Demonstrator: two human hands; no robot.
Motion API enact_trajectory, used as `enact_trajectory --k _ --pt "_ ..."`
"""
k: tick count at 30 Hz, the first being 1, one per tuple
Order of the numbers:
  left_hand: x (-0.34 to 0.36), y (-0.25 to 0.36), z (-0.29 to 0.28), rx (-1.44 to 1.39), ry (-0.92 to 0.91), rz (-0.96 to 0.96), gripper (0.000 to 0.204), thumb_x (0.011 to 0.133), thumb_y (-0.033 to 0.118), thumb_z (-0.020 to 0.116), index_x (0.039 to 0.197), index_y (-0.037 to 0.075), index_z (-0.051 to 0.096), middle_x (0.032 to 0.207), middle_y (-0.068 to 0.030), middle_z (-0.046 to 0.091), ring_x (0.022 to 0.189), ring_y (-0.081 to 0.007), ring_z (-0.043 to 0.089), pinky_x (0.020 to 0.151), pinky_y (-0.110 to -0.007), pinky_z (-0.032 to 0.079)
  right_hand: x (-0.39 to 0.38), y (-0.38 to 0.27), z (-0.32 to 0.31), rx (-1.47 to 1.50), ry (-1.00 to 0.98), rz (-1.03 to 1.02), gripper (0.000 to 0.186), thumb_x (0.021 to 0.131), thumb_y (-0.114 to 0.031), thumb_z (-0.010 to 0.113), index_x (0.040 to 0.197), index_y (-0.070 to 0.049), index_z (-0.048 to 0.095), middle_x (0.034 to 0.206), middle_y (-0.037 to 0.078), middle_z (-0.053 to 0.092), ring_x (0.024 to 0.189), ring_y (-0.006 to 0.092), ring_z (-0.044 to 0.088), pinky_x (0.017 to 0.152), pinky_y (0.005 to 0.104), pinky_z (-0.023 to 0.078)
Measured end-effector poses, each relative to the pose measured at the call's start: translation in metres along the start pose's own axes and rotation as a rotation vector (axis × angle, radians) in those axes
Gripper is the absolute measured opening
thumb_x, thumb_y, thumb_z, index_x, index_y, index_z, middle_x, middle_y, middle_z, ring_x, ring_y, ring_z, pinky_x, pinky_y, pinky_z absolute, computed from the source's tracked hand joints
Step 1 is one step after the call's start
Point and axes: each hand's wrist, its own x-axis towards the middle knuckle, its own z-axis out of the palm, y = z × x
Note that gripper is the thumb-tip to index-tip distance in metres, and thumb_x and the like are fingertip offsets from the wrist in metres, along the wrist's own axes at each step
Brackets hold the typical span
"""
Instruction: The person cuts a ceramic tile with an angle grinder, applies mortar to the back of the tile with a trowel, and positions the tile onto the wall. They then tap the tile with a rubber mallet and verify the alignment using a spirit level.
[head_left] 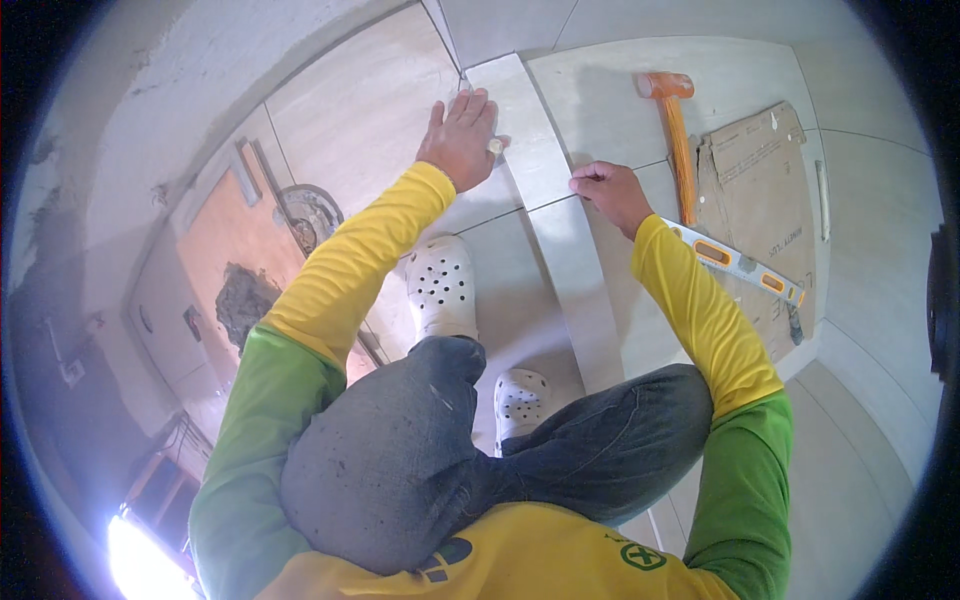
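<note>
My left hand [462, 140] lies with its fingers stretched out, palm down, at the far end of a long, narrow pale tile strip [575, 255]. Its thumb reaches to the strip's left edge, and a small pale yellowish piece [495, 146] shows beside it, too small to name. On the strip's other side, my right hand [612, 196] has its fingers curled together, the tips at the right edge near a cross joint. Whatever those fingertips hold, if anything, is hidden. The strip forms a raised edge between the lower floor tiles [510, 260] and the tiled surface on the right.
An orange mallet [680, 150] lies to the right, near flattened cardboard [755, 170]. Across the cardboard rests a spirit level [735, 262]. At left, a board [225, 225] carries grey mortar [245, 300], beside a round grey object [308, 215]. My white clogs [442, 285] stand on the lower floor.
</note>
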Motion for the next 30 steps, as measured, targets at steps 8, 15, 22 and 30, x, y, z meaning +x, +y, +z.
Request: enact_trajectory --k 8,15,22,30 --pt "0.002 -0.001 0.001 -0.005 0.023 -0.003 0.052 0.091 0.034 0.057 0.132 0.003 0.046 0.148 -0.0160 0.039 0.140 -0.0318 0.032 0.112 -0.056 0.027 0.001 0.003 0.000 -0.025 0.004 -0.049 0.027 0.081 -0.021 0.069 0.096 0.001 0.072 0.087 0.011 0.072 0.080 0.0173 0.066 0.075 0.0286 0.051" --pt "0.004 -0.003 0.001 0.025 0.011 -0.018 0.052 0.088 0.029 0.060 0.133 0.005 0.048 0.149 -0.0122 0.039 0.140 -0.0295 0.032 0.113 -0.054 0.026 -0.003 0.001 -0.001 -0.022 0.005 -0.025 0.029 0.080 -0.024 0.070 0.097 0.000 0.072 0.089 0.011 0.072 0.082 0.0176 0.065 0.077 0.0295 0.050" --pt "0.003 0.001 0.000 -0.034 0.020 -0.034 0.058 0.079 0.022 0.068 0.131 0.006 0.048 0.148 -0.0111 0.039 0.140 -0.0287 0.032 0.112 -0.053 0.027 -0.007 0.001 -0.004 -0.044 0.004 -0.027 0.028 0.081 -0.025 0.069 0.097 -0.002 0.072 0.089 0.011 0.072 0.084 0.0187 0.066 0.079 0.0307 0.050" --pt "0.002 0.001 -0.002 0.041 0.010 -0.016 0.061 0.078 0.025 0.070 0.132 0.007 0.048 0.147 -0.0107 0.040 0.141 -0.0281 0.031 0.112 -0.052 0.028 -0.006 0.004 -0.002 -0.069 0.018 -0.054 0.027 0.081 -0.024 0.069 0.096 -0.002 0.072 0.088 0.011 0.072 0.082 0.0192 0.066 0.078 0.0309 0.051"
